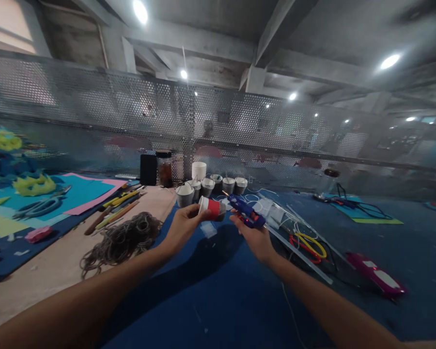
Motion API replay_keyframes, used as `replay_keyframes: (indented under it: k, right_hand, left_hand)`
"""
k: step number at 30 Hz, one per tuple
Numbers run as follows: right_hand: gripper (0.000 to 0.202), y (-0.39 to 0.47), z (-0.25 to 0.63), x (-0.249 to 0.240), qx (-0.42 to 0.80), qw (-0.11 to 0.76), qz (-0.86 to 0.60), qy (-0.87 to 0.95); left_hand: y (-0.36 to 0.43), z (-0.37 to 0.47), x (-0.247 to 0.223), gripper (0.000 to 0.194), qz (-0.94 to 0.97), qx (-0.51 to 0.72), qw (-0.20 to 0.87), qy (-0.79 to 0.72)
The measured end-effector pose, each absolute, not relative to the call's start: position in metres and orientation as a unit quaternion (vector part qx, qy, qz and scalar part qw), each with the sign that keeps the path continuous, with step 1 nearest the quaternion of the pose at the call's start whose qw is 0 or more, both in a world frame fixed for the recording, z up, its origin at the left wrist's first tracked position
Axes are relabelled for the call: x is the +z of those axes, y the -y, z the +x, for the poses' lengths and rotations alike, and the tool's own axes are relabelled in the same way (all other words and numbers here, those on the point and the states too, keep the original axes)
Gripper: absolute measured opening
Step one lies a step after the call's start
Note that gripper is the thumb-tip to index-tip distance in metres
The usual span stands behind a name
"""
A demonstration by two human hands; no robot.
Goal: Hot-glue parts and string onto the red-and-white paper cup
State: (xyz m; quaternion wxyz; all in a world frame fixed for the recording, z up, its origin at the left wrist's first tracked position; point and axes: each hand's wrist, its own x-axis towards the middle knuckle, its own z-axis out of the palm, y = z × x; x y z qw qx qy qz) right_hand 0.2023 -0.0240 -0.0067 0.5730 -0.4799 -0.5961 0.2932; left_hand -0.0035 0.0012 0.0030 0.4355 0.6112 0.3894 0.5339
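In my left hand (187, 223) is a small paper cup (212, 209), tipped on its side, with a red band around it and a grey end pointing right. The fingers wrap its left part. My right hand (253, 236) grips a blue hot glue gun (246, 210), its nozzle angled up and left, a little apart from the cup. A clear glue stick (301, 257) lies just right of the glue gun. Below the cup, a small clear plastic piece (208, 230) rests on the blue tabletop (203, 300).
Several small grey cups (208, 186) stand at the back beside a white cup stack (199, 170) and a dark-lidded jar (164, 168). Tangled grey cord (125, 240), clay tools (119, 198) and scissors (41, 202) lie left. Yellow-handled scissors (314, 242) and a magenta device (378, 275) are right.
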Motion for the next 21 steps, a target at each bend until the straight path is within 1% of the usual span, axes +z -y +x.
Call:
replay_keyframes:
  k: [8, 16, 21]
  right_hand:
    - [0.021, 0.0252, 0.2037, -0.0054, 0.239, 0.573, -0.413, 0.666]
    - [0.025, 0.0216, 0.2067, -0.0115, 0.283, 0.572, -0.410, 0.652]
    - [0.020, 0.0251, 0.2050, -0.0049, 0.257, 0.571, -0.399, 0.670]
  left_hand:
    - [0.0011, -0.0003, -0.0019, 0.021, 0.634, 0.505, 0.445, -0.381]
    - [0.0043, -0.0012, 0.0027, 0.023, 0.630, 0.501, 0.444, -0.394]
    - [0.0009, -0.0019, -0.0003, 0.024, 0.643, 0.502, 0.426, -0.391]
